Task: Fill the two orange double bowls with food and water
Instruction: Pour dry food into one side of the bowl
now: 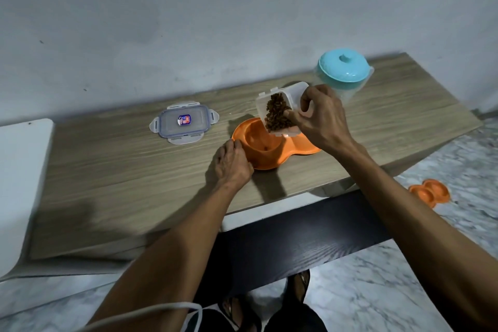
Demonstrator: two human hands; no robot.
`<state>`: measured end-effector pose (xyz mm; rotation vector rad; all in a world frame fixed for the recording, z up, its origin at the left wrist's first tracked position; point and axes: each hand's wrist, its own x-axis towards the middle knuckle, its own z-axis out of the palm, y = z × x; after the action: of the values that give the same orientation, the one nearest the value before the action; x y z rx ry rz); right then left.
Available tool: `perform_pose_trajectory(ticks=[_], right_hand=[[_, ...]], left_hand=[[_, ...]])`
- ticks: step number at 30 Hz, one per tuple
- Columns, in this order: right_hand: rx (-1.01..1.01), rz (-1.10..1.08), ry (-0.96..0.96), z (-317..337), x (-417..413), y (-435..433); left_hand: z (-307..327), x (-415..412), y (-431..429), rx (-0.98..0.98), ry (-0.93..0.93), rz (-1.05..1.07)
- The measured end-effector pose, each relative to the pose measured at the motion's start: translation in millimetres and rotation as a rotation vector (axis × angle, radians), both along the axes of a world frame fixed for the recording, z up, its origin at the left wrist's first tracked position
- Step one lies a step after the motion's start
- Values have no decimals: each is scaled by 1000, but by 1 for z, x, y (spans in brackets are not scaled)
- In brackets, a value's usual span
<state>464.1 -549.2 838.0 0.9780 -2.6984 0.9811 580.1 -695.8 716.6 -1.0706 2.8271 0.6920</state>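
Note:
An orange double bowl [272, 160] sits on the wooden table [121, 170]. My right hand [320, 118] grips a clear plastic food container [279, 108] holding brown kibble, tilted down over the bowl's left cup. A few pieces lie at the bottom of that cup. My left hand [233, 164] pinches the bowl's left rim. The bowl's right cup is mostly hidden behind my right hand. A second orange double bowl [429, 193] lies on the marble floor to the right.
The container's clear lid [184, 122] lies flat on the table left of the bowl. A clear jug with a teal lid [343, 73] stands at the back right, near the wall. A white surface [18, 183] borders the table's left end.

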Motion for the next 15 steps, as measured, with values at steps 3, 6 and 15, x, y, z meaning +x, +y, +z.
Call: perform_pose_trajectory(ticks=[3,6,15], right_hand=[[16,17,27,-4,0,-1],[30,26,40,-6,-1,-1],[32,29,44,-7,0,0]], left_hand=[[-1,-1,1,7,2,8],[-1,-1,1,11,1,11],[-1,0,2,7,7,13]])
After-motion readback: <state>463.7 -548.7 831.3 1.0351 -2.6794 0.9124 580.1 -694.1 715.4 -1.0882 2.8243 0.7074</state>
